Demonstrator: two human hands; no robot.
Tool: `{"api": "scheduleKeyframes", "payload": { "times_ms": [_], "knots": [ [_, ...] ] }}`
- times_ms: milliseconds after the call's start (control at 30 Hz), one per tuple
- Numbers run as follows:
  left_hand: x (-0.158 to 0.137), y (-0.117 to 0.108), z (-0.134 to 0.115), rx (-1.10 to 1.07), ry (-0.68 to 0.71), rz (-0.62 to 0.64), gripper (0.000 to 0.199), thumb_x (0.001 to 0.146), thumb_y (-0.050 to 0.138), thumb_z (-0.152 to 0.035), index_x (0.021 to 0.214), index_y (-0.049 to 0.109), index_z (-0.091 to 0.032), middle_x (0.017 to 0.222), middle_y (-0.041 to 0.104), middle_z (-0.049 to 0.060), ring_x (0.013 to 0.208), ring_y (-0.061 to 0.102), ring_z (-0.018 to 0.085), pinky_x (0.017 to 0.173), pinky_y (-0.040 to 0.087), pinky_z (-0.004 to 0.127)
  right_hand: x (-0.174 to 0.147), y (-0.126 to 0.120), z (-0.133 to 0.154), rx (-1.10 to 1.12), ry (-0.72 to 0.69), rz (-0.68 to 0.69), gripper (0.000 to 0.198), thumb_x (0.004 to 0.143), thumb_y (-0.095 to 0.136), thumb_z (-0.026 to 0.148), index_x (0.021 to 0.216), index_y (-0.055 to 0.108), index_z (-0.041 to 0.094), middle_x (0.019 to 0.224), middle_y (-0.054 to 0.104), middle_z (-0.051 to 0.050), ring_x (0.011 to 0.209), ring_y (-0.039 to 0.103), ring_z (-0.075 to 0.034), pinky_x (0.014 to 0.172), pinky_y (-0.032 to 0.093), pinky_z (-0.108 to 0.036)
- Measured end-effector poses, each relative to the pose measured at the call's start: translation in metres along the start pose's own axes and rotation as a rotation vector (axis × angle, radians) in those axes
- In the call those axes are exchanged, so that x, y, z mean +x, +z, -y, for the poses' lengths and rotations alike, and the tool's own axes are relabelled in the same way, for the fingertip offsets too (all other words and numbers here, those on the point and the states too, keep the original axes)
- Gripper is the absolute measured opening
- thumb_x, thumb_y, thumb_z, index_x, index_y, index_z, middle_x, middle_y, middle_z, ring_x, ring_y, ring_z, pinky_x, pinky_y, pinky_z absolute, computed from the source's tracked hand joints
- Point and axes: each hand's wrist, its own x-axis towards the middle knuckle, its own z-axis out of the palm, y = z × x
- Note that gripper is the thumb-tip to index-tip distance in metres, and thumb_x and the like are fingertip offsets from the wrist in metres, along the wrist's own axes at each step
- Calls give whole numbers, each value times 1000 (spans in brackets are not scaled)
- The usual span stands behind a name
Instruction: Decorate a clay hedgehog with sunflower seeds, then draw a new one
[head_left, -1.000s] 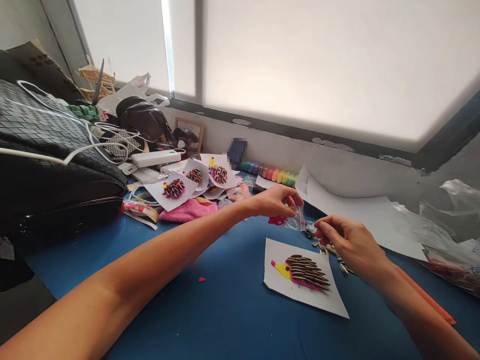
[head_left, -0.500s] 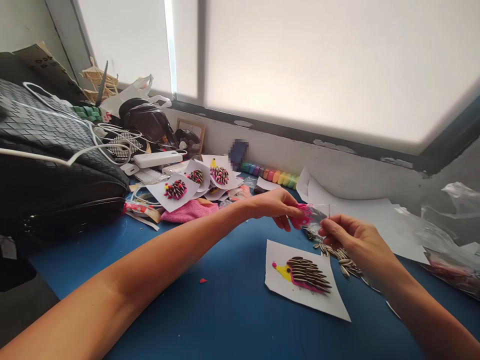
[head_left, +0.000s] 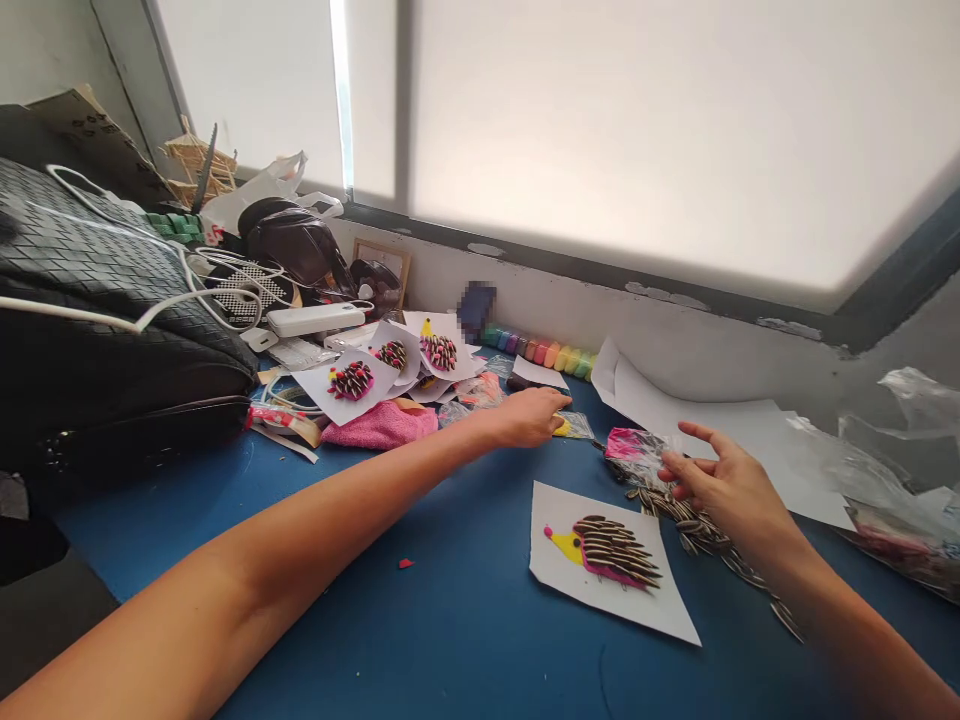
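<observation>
My left hand (head_left: 531, 416) reaches over the table to a small clear bag of yellow clay (head_left: 576, 426). Its fingers curl down at the bag's near end and are partly hidden, so I cannot tell whether they grip it. My right hand (head_left: 721, 485) is open, fingers apart, just right of a clear bag with pink clay (head_left: 631, 448). Sunflower seeds (head_left: 701, 525) lie in a pile under and beside that hand. In front, a white paper (head_left: 541, 555) bears a hedgehog (head_left: 611, 552) with a yellow face, a pink body and striped seeds for spines.
At the back left lie more seed hedgehogs on paper (head_left: 352, 405) and a pink cloth (head_left: 382, 424). Coloured clay packs (head_left: 540, 350) line the wall. White sheets (head_left: 720, 430) and plastic bags (head_left: 892, 470) lie right. A black bag (head_left: 112, 330) stands left; a red scrap (head_left: 406, 563) lies on the table.
The pink clay bag, held between both hands before, now lies by the seeds. My left hand has moved left to the yellow clay bag; my right hand has opened.
</observation>
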Motion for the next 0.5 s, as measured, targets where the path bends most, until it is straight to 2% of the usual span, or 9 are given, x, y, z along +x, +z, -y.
{"api": "scheduleKeyframes", "payload": {
  "times_ms": [67,167,233,300,433,500],
  "knots": [
    [-2,6,5,80,38,55,42,86,55,-19,128,58,-17,143,51,12,132,47,26,109,36,37,0,4,-4,-94,-51,7,58,78,55,47,128,60,18,71,72,-7,62,67,-24,57,53,-36],
    [-5,12,8,167,75,101,26,87,55,-21,110,67,-18,127,61,10,122,54,26,105,40,38,1,14,-10,-248,-152,-21,41,81,49,44,106,73,22,95,73,-11,90,69,-30,80,52,-45],
    [-6,14,8,203,71,77,20,88,53,-21,100,69,-15,119,63,13,118,56,28,105,40,41,1,19,-15,-338,-217,-46,40,80,50,39,102,76,20,117,67,-15,111,62,-34,96,45,-48],
    [-7,14,8,204,56,37,18,88,53,-19,95,68,-13,115,62,15,116,56,30,104,41,44,1,24,-18,-402,-264,-49,40,80,50,36,104,77,17,130,60,-17,122,54,-37,105,38,-50],
    [-5,10,11,81,15,-24,14,86,51,-14,85,65,-13,104,65,13,107,60,27,99,45,41,0,30,-24,-459,-302,3,36,81,51,34,99,79,21,124,67,-15,121,55,-37,106,37,-53],
    [-2,5,11,-35,-27,-72,16,87,48,-13,86,64,-13,100,66,11,105,61,25,97,47,39,-1,31,-24,-451,-303,19,33,80,53,33,98,78,21,120,69,-15,121,55,-38,105,37,-56]
  ]
}}
